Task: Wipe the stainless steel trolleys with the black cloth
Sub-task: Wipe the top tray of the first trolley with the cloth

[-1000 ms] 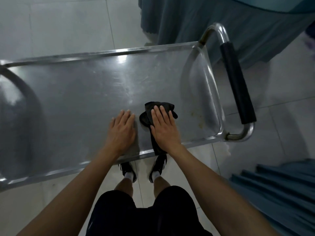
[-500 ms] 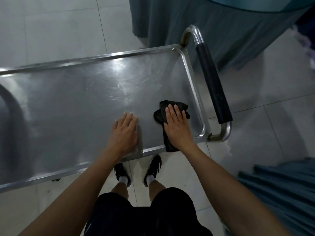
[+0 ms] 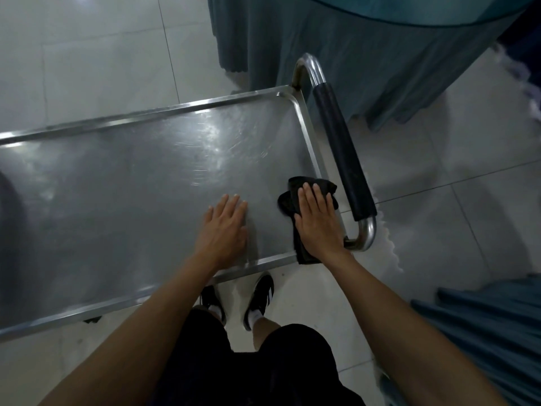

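Note:
A stainless steel trolley (image 3: 123,183) stands in front of me, its flat top shelf scratched and shiny. The black cloth (image 3: 292,197) lies at the shelf's near right corner, partly draped over the raised rim. My right hand (image 3: 317,221) presses flat on the cloth with straight fingers. My left hand (image 3: 224,230) rests flat on the bare steel just left of the cloth, near the front rim.
The trolley's push handle with a black grip (image 3: 339,148) curves up at the right end. Teal cloth-draped furniture (image 3: 336,39) stands behind the trolley and more teal fabric (image 3: 486,326) lies at the lower right. The floor is pale tile (image 3: 87,54).
My right hand has slid the black cloth rightward to the shelf's right rim by the handle. My left hand has stayed flat on the steel.

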`<control>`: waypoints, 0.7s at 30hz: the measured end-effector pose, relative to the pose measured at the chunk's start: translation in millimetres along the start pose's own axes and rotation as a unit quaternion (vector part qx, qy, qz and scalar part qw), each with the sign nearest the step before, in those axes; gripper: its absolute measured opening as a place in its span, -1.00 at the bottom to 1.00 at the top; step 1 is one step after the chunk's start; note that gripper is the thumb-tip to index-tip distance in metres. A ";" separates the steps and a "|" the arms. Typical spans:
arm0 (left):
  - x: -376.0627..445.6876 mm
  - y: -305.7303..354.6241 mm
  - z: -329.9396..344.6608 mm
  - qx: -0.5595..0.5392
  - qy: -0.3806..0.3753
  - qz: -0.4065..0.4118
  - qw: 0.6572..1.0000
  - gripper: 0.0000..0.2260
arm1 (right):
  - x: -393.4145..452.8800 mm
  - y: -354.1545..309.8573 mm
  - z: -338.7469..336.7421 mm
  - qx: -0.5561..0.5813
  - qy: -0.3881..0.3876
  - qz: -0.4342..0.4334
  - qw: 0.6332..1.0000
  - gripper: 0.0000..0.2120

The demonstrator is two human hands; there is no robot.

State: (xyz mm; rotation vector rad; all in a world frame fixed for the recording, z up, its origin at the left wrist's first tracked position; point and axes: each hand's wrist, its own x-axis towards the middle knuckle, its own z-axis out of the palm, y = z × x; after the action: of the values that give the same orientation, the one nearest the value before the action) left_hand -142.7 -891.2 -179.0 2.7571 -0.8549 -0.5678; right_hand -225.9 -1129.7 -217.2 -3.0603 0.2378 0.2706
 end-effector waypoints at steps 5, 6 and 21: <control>24.9 0.1 -10.2 -0.001 -0.007 0.000 1.000 -0.44 | 19.1 -0.1 2.9 0.017 0.000 -0.003 1.000 -0.38; 31.4 -2.6 -11.5 -0.002 -0.009 -0.004 1.000 -0.44 | 25.7 -0.2 2.5 0.021 -0.001 -0.002 1.000 -0.38; 103.6 -66.0 -32.6 0.034 -0.005 -0.087 0.996 -0.40 | 153.1 -10.4 -20.7 0.019 0.011 0.020 1.000 -0.38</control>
State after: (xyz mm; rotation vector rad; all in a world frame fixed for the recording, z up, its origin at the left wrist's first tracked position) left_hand -17.4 -895.0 -200.1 2.9126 -0.6522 -0.5926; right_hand -71.8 -1143.7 -223.8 -3.0255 0.3012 0.2304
